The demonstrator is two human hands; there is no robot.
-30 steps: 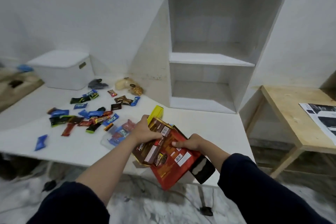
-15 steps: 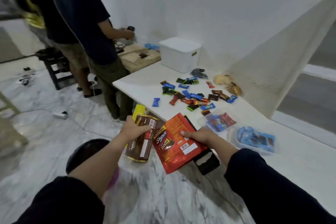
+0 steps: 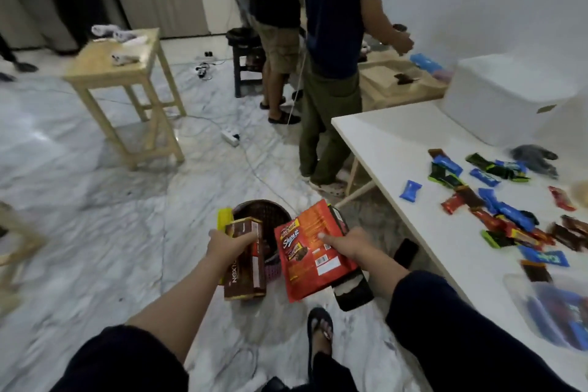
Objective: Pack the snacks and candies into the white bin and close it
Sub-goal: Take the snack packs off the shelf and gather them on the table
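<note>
A brown box (image 3: 244, 259) was gripped by the left hand (image 3: 229, 243); a red packet (image 3: 313, 250) was pinched by the right hand (image 3: 351, 245), beside the white table (image 3: 397, 149).

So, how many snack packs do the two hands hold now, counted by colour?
Brown box: 1
Yellow pack: 1
Red pouch: 1
Black pack: 1
Total: 4
</note>
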